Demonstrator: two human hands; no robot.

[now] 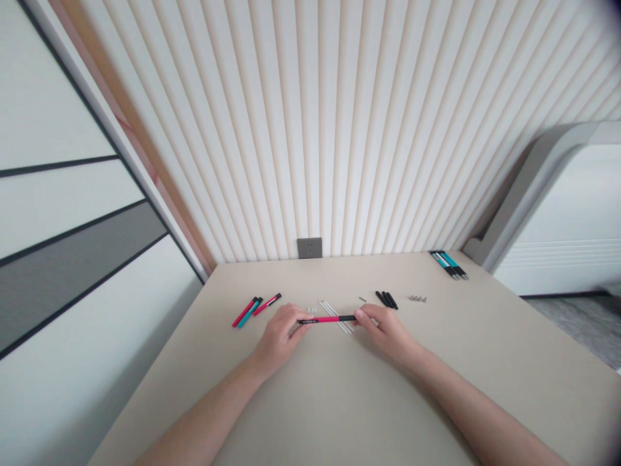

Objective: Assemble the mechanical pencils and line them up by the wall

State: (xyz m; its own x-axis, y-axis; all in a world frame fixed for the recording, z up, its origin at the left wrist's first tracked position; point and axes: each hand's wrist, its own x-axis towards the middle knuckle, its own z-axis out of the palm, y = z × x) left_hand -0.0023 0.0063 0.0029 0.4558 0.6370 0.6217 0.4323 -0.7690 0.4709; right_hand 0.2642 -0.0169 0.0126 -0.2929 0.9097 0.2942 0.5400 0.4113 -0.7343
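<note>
A pink and black pen lies level between my hands, above the table. My left hand pinches its black left end, and the fingers of my right hand close on its black right end. Behind the pen, several thin white refills lie slanted on the table. Small clear pieces sit just past my left fingertips, partly hidden. Beyond my right hand are several black pen grips and a small thin metallic piece.
Pink and teal pen barrels lie at the left of the beige table. At the right are several small metallic tips and, farther back, several teal and black pens. A ribbed wall with a dark socket borders the back edge.
</note>
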